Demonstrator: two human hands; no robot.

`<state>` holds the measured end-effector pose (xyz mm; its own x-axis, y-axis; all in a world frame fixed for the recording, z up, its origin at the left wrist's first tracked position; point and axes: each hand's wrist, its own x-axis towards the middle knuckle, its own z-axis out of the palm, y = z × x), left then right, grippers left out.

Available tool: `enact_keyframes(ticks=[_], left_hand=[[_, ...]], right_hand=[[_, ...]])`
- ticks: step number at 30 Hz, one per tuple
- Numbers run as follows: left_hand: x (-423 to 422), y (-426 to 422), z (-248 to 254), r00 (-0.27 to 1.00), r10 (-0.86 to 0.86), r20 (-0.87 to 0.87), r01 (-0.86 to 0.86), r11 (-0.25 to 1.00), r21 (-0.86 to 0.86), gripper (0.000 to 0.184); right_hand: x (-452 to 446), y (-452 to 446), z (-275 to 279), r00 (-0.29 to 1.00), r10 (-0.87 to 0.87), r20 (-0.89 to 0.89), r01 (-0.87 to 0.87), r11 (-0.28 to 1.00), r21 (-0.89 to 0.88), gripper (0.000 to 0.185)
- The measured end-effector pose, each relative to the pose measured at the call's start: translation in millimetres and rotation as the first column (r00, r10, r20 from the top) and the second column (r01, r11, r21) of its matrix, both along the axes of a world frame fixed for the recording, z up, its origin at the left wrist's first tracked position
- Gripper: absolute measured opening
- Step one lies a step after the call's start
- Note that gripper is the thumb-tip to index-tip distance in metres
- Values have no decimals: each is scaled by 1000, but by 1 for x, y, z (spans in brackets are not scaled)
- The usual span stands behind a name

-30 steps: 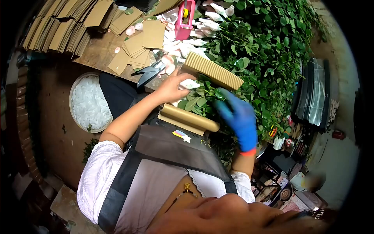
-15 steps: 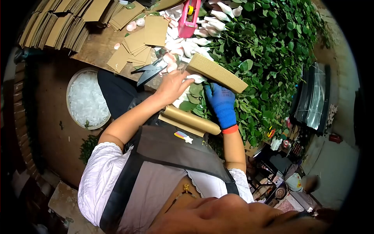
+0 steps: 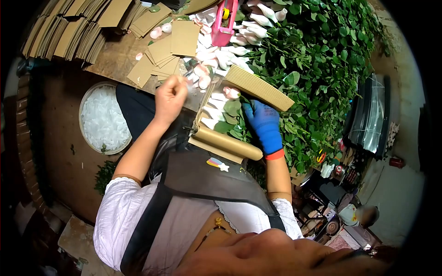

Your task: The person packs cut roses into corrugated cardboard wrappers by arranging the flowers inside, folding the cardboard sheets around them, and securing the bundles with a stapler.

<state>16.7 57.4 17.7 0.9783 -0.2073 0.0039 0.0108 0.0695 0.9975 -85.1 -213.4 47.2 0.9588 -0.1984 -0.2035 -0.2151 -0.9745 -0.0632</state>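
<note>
- Pink rosebud (image 3: 231, 93): lies on its side between the brown roll and the corrugated board, just above the white-sheathed buds. Head points to picture left, stem end presumably rightward under the foliage; long axis roughly crosswise before the wearer.
- Apron (image 3: 198, 177): nearest, dark, with a star patch.
- Brown roll (image 3: 228, 143): just beyond the apron, slanting down to the right. Probably serves as a near wall for the flowers.
- White-sheathed buds (image 3: 214, 113): small row, heads leftward like the pink one, perhaps laid so to keep the heads level. Leaves (image 3: 232, 108) spread at their right.
- Right hand (image 3: 265, 120): blue glove, thumb apart from the fingers, over the foliage at the stem side. Fingertips hidden; cannot tell how tightly it closes or whether stems are gripped. Likely placed there to steady them, clear of the heads.
- Left hand (image 3: 171, 99): bare, fingers bunched closed, lifted well apart from the rosebud. Pale blur at the fingertips, probably a thin wisp pinched there; too blurred to name.
- Corrugated board (image 3: 258, 87): beyond the flowers, slanting; seems to act as the far wall.
- Farther: loose petals (image 3: 201, 76), cardboard pieces (image 3: 185, 39), pink tape dispenser (image 3: 223, 25), its place probably chosen for easy reach.
- Picture right: heaped foliage (image 3: 313, 60).
</note>
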Motion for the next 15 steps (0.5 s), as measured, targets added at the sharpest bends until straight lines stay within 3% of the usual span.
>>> enact_keyframes(ticks=[1,2,3,5,8,11,13,15], left_hand=[[-1,11,-18,983,-171,-60,178,973,147,18],[-1,3,-38,960,-236,-149,265,938,224,18],[-7,-11,-41,974,-209,88,164,918,360,21],[-1,-27,1,899,-342,-272,436,755,490,25],[-6,-43,-26,914,-402,58,335,826,453,22],[-2,-37,-30,963,-263,61,232,921,315,23],[10,-16,-10,989,-85,-125,81,996,-36,20],[25,6,-21,958,-56,281,-1,980,197,17]], right_hand=[[0,0,1,1000,20,12,-20,999,29,36],[0,3,3,999,39,30,-39,999,11,36],[3,6,6,999,17,-34,-18,1000,-16,38],[11,13,8,986,-41,-159,29,997,-77,42],[8,8,-10,998,-5,-59,-1,995,-96,38],[9,12,-6,998,-11,-64,4,994,-113,34],[5,10,-10,998,-49,-43,46,997,-60,38],[2,4,-6,994,-75,-84,81,994,78,46]])
